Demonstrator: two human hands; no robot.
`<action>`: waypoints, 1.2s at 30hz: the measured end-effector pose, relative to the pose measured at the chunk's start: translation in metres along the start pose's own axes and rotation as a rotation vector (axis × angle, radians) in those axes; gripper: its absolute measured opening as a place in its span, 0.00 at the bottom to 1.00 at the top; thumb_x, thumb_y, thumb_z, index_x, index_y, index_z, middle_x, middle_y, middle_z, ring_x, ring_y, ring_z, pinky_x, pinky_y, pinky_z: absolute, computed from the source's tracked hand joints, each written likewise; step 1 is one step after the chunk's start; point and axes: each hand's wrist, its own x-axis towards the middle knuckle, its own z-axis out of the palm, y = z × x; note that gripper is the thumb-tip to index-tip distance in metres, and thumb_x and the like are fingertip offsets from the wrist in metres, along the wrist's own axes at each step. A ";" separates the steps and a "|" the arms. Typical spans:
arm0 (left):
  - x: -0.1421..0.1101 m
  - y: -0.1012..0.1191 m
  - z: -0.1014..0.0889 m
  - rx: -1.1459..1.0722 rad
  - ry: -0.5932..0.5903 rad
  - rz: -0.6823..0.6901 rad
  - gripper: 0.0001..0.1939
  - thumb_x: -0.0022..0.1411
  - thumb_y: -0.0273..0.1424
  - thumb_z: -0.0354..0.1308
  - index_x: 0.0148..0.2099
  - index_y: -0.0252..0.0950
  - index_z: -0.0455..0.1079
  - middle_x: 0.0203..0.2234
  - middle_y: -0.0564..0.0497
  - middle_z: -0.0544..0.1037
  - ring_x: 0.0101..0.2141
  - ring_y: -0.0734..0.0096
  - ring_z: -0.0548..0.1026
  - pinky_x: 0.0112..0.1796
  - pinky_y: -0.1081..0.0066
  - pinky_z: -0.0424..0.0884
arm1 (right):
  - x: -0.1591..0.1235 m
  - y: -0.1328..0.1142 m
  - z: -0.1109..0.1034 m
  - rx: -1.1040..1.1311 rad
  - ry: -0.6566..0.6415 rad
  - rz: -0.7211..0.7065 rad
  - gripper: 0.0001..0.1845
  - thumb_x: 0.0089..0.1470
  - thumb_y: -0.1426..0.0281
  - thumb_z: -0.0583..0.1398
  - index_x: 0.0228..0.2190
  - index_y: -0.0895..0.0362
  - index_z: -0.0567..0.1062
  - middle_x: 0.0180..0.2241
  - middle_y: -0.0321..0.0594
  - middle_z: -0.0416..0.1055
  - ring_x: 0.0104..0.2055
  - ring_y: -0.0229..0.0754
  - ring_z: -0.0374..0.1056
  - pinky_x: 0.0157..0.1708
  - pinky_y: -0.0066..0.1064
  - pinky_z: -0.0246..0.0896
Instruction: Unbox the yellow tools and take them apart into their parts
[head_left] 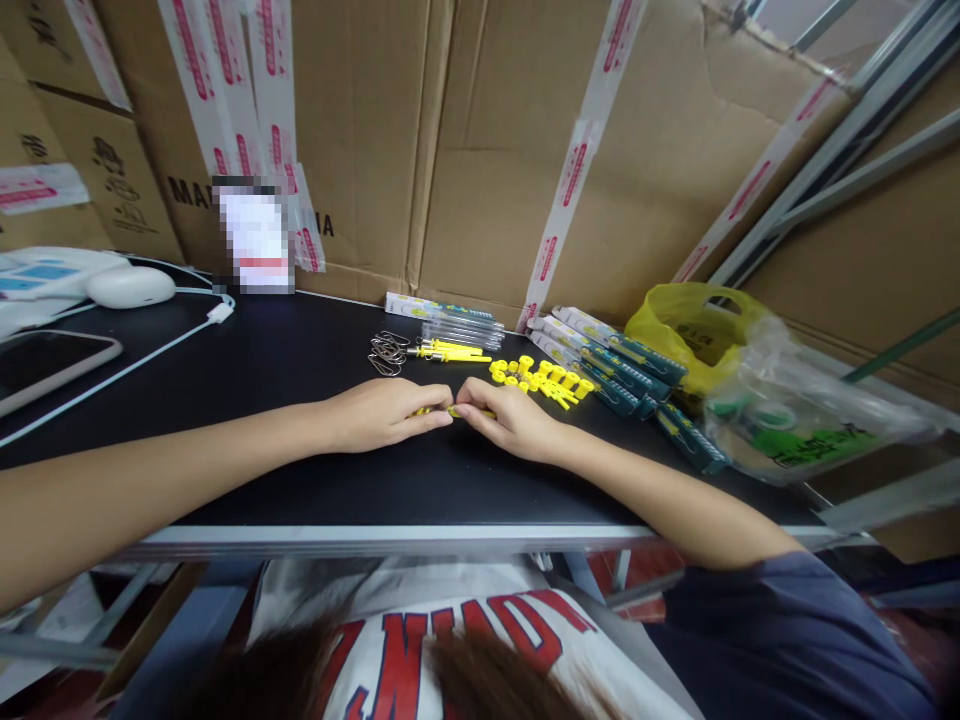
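Note:
My left hand and my right hand meet over the middle of the black table, fingertips pinched close together. Between them runs a slim yellow plastic piece, and both hands are closed on it; most of it is covered by fingers. Just beyond lie yellow sticks with metal ends and a bunch of bent metal wire hooks. Behind my right hand is a loose pile of small yellow plastic parts with round flared heads. Clear plastic tubes lie behind the yellow sticks.
Several slim teal-and-white boxes are stacked at the right, beside a yellow plastic bag and a clear bag. A phone, white cable and white device lie left. Cardboard boxes wall the back.

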 end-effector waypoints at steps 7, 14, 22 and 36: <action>0.001 -0.001 0.000 -0.076 0.015 0.044 0.14 0.68 0.37 0.42 0.35 0.37 0.63 0.27 0.53 0.72 0.29 0.71 0.70 0.31 0.74 0.60 | 0.001 0.001 0.000 0.204 -0.012 0.035 0.13 0.62 0.62 0.50 0.31 0.58 0.65 0.23 0.31 0.58 0.25 0.33 0.53 0.27 0.25 0.51; 0.002 -0.002 0.000 -0.087 0.024 0.067 0.13 0.67 0.36 0.42 0.34 0.36 0.62 0.28 0.52 0.72 0.30 0.71 0.70 0.32 0.74 0.60 | 0.004 -0.001 0.003 0.555 -0.077 0.176 0.17 0.60 0.57 0.52 0.28 0.58 0.63 0.22 0.29 0.55 0.22 0.30 0.51 0.22 0.22 0.48; 0.002 -0.005 0.001 -0.031 0.034 0.058 0.13 0.68 0.36 0.41 0.40 0.37 0.64 0.30 0.52 0.72 0.31 0.70 0.71 0.32 0.74 0.60 | 0.005 0.000 0.002 0.846 -0.224 0.386 0.17 0.58 0.54 0.52 0.30 0.55 0.61 0.16 0.22 0.44 0.16 0.28 0.37 0.14 0.20 0.33; 0.002 -0.005 0.002 0.117 0.075 0.008 0.15 0.68 0.38 0.42 0.38 0.37 0.66 0.30 0.52 0.74 0.30 0.69 0.73 0.29 0.74 0.60 | 0.000 0.003 0.004 -0.491 0.058 -0.101 0.15 0.62 0.60 0.51 0.32 0.58 0.69 0.29 0.38 0.69 0.30 0.36 0.62 0.27 0.27 0.46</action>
